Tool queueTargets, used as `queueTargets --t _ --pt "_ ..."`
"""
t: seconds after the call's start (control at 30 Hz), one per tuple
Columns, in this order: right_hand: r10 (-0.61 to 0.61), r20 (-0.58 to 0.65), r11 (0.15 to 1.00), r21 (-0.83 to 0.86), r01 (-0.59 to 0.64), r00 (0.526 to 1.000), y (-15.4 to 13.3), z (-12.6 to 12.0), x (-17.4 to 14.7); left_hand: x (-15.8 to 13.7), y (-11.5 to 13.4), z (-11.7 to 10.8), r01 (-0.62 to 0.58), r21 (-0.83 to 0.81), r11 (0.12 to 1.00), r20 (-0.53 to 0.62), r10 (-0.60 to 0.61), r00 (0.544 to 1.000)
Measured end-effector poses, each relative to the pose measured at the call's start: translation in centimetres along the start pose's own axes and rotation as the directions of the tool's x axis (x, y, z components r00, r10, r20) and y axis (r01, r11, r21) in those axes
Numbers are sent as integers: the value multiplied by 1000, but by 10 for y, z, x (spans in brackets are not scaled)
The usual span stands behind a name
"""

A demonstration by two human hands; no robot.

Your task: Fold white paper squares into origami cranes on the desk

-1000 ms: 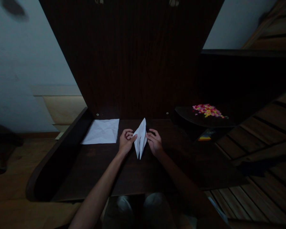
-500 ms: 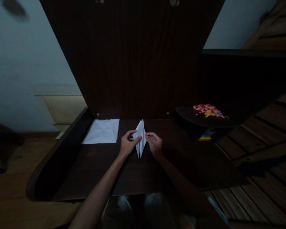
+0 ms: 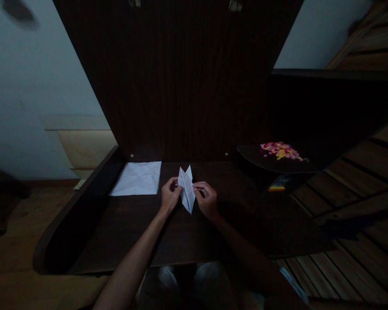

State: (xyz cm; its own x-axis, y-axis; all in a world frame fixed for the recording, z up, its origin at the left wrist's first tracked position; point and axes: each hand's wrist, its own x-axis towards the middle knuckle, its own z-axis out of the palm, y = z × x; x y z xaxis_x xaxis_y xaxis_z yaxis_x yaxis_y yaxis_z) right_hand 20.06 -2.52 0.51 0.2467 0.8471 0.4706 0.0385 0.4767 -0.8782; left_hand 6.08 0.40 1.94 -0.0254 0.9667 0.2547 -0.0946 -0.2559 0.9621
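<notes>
Between my two hands is a piece of folded white paper, a narrow diamond with pointed ends, held just over the dark wooden desk. My left hand pinches its left edge, thumb on the near face and fingers behind. My right hand grips the right edge between thumb and fingertips. Two separate points stick up at the top, and one point faces me at the bottom. To the left lies a stack of creased square white paper sheets.
A pile of small pink, red and yellow pieces sits on a rounded side shelf at the right. Below it is a small yellow-edged item. A raised side board bounds the desk on the left, and a tall dark panel stands behind.
The folded paper has turned and opened out in my hands: its top points are now spread apart, and the two lower points now appear as one. Both hands still hold it.
</notes>
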Motion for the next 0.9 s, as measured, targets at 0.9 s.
queueTargets --t 0.9 --pt "185 -39 966 -175 -189 982 22 -7 10 5 -12 -2 82 -104 991 52 -77 996"
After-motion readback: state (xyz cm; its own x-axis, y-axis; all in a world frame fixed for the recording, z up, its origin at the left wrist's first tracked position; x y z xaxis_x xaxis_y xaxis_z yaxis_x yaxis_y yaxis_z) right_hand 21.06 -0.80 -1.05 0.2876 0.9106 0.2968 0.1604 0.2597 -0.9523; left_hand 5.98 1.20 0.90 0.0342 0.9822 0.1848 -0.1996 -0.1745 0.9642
